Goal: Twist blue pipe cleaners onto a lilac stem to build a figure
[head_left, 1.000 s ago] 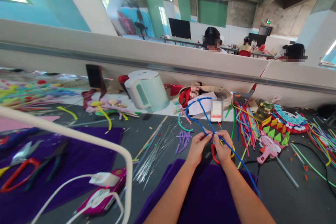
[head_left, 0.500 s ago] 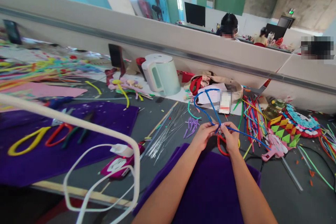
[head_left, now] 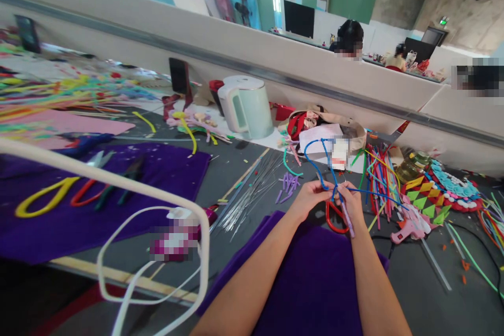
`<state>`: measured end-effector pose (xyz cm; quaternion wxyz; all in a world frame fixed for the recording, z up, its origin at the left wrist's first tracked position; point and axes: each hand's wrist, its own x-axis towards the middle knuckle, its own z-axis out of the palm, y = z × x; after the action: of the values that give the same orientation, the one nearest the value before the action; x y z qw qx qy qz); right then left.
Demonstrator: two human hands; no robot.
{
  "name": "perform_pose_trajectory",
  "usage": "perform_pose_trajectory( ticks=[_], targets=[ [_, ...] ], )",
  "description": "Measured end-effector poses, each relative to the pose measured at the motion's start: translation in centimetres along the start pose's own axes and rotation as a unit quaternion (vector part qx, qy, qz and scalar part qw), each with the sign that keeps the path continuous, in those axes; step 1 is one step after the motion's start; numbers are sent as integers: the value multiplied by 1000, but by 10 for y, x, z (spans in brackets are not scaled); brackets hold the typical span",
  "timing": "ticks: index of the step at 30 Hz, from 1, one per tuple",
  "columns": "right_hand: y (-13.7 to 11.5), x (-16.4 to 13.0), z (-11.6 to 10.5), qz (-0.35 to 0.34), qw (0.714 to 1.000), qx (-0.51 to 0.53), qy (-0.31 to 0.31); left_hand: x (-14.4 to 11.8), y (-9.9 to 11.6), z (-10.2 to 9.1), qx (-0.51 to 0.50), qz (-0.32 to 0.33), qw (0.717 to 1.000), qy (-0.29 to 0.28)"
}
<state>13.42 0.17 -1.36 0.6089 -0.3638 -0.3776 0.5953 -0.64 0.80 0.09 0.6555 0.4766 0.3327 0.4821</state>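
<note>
- Head view, the only one here: both hands meet over the far edge of a purple felt cloth [head_left: 315,283] spread on the grey worktable [head_left: 413,294].
- The left hand [head_left: 309,198] is pinched shut on a fuzzy blue pipe cleaner [head_left: 315,160], right where its strands cross.
- The right hand [head_left: 350,202] is clenched on the same crossing point, fingertips touching the left ones, and it also has a thin pale-pink fuzzy stick [head_left: 348,219] poking down out of the grip.
- The blue pipe cleaner makes a loop that rises away from the hands, and one long tail runs off to the right over the table.
- Just under the hands lies a red loop-shaped handle [head_left: 333,220], touching the cloth's edge; can't tell what tool it belongs to.
- Right of the hands: a bundle of multicoloured pipe cleaners [head_left: 380,178], then a pink glue gun [head_left: 411,226] lying flat.
- Left of the hands: a little heap of short purple fuzzy offcuts [head_left: 287,186] and a fan of thin silver wires [head_left: 248,199].
- Farther back, a pale mint-and-white electric kettle [head_left: 246,107] stands upright near the divider wall.
- Far left, another purple cloth [head_left: 165,168] has pliers with yellow and red handles [head_left: 59,197] on it.
- A white cable [head_left: 149,273] loops across the near foreground.
</note>
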Motion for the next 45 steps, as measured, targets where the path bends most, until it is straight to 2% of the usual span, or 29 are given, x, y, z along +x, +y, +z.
perform_pose_trajectory(
  ticks=[3, 6, 11, 16, 21, 29, 33, 36, 41, 45],
  targets=[
    [3, 1, 0, 20, 999, 24, 1, 3, -5, -1, 50, 39, 998, 22],
    [4, 0, 2, 35, 998, 50, -1, 6, -8, -3, 99, 74, 992, 16],
    [4, -1, 5, 47, 996, 77, -22, 6, -7, -6, 176, 143, 973, 34],
    [6, -2, 8, 47, 993, 99, -41, 7, -11, -4, 182, 188, 962, 78],
    [4, -2, 10, 39, 996, 76, -37, 7, -12, 0, 96, 147, 982, 75],
    [7, -2, 9, 44, 996, 69, -39, 2, 7, -3, 117, 143, 980, 71],
    [8, -2, 9, 35, 995, 81, -55, 0, 5, 3, 95, 141, 979, 114],
    [7, -3, 9, 23, 996, 76, -46, -1, -1, 11, 51, 120, 982, 138],
    [7, -5, 14, -4, 999, 39, -14, 0, -11, 21, -72, 69, 988, 120],
    [6, -9, 21, -74, 996, -39, 31, 2, -15, 23, -165, 21, 975, 149]
  ],
)
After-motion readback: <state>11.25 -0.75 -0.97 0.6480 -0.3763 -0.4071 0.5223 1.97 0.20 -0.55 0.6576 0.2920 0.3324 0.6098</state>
